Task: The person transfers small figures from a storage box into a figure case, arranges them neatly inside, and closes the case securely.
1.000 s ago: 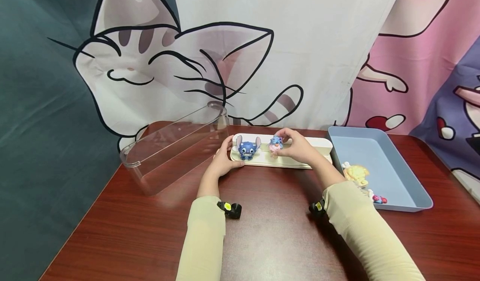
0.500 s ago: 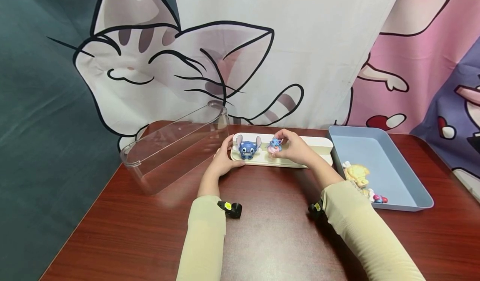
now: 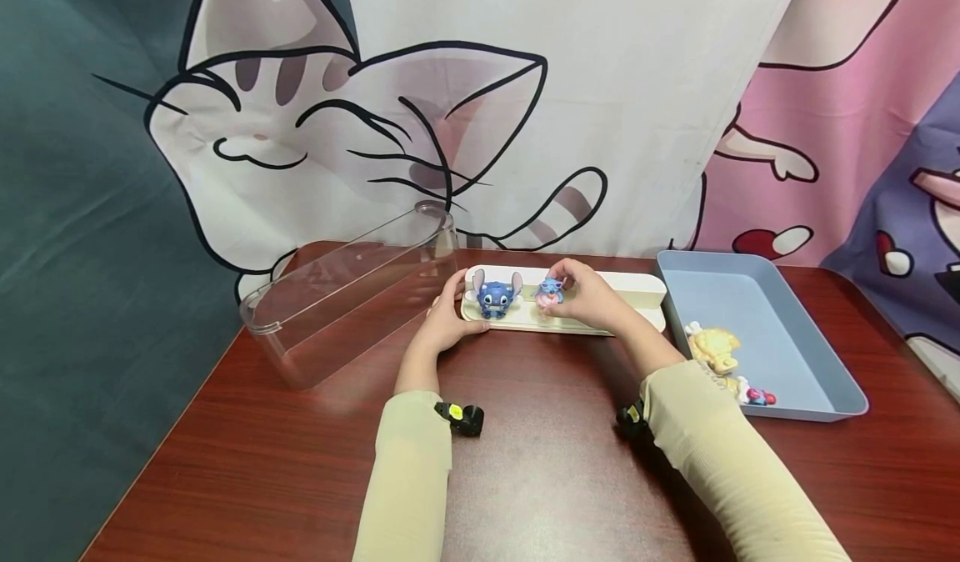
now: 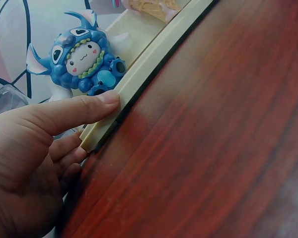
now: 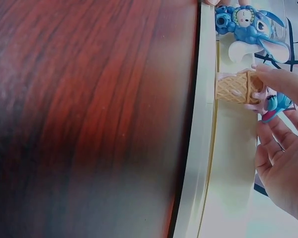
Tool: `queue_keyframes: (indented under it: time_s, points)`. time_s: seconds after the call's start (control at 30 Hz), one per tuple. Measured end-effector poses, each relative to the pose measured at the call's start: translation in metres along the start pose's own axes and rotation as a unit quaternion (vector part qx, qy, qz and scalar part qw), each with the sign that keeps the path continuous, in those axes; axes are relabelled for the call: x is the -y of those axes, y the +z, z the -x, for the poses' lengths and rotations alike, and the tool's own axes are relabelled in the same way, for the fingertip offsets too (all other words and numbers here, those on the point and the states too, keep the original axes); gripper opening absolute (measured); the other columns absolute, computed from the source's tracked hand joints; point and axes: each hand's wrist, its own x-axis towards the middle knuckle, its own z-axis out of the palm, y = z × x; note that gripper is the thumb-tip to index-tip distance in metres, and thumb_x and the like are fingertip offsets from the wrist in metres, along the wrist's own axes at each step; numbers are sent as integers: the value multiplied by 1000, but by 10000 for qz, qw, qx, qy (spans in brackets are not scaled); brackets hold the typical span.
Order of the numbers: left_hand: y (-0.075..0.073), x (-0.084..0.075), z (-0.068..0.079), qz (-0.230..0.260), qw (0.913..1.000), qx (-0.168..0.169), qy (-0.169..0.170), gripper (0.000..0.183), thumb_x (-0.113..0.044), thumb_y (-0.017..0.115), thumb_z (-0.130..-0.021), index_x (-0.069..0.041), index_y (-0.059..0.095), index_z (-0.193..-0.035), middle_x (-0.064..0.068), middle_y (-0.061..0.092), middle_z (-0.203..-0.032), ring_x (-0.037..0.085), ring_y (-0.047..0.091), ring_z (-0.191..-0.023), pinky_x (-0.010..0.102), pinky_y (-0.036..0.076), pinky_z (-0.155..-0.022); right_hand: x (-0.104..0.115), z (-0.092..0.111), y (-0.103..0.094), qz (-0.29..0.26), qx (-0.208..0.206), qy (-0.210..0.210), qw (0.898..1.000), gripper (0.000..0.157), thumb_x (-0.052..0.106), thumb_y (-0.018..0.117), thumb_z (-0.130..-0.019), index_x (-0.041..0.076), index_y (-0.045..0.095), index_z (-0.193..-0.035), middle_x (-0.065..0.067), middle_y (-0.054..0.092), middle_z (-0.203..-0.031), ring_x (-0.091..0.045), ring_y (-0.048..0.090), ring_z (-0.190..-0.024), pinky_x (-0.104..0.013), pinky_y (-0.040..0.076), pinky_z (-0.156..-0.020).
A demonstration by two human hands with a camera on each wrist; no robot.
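Observation:
A cream display base [image 3: 517, 321] lies lengthwise on the table, and my left hand [image 3: 444, 324] grips its left end. In the left wrist view the thumb [image 4: 102, 104] presses the front edge and the other fingers lie around the end. On the base near that hand sits a blue big-eared figurine [image 3: 495, 298] with a small white face in its open mouth [image 4: 83, 59]. Right of it, my right hand [image 3: 588, 295] pinches an ice-cream-cone figurine [image 5: 237, 88] with a blue character on top. The cone stands upright, its foot at the base's surface; whether it touches cannot be told.
At left, a clear plastic cover [image 3: 352, 295] lies slanted on the table. A blue-grey tray [image 3: 780, 320] at right holds a yellow figurine [image 3: 716, 349] and a smaller red-and-blue one [image 3: 759, 398], partly behind the sleeve. A cartoon-cat curtain [image 3: 637, 87] hangs behind the table.
The right hand has shifted the ice-cream-cone figurine very slightly to the left on the base. The left hand stays on the base's left end.

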Motion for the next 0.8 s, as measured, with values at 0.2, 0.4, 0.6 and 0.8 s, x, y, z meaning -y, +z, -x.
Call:
queue_keyframes:
  time_s: [0.2, 0.4, 0.6, 0.8]
  points:
    - [0, 0, 0, -35, 10000, -2, -18, 98, -17, 84, -67, -22, 23, -144, 7, 42, -140, 24, 38, -123, 47, 16, -105, 2, 0, 2, -87, -59, -8, 9999, 45, 3, 83, -62, 2, 54, -97, -11, 54, -90, -26, 48, -85, -37, 38, -77]
    - [0, -2, -1, -8, 10000, 9, -7, 98, -16, 84, -67, -22, 24, -144, 7, 42, -140, 24, 38, -123, 48, 15, -104, 3, -2, 3, -91, -65, -51, 9999, 47, 4, 83, -62, 1, 53, -98, -11, 53, -88, -25, 48, -83, -37, 38, -77]
    - [-1, -2, 0, -24, 10000, 21, -8, 99, -16, 83, -67, -22, 23, -144, 7, 41, -141, 24, 37, -123, 47, 15, -104, 3, -1, 1, 70, -3, -60, 10000, 50, 5, 84, -62, 1, 54, -102, -11, 52, -89, -24, 46, -84, -36, 37, -78]
    - [0, 0, 0, -16, 10000, 2, 20, 99, -16, 83, -67, -19, 23, -145, 8, 41, -140, 24, 38, -123, 48, 16, -104, 4, 1, 1, 69, -7, -11, 10000, 51, 7, 84, -63, 2, 53, -103, -12, 47, -91, -26, 44, -86, -36, 35, -78]
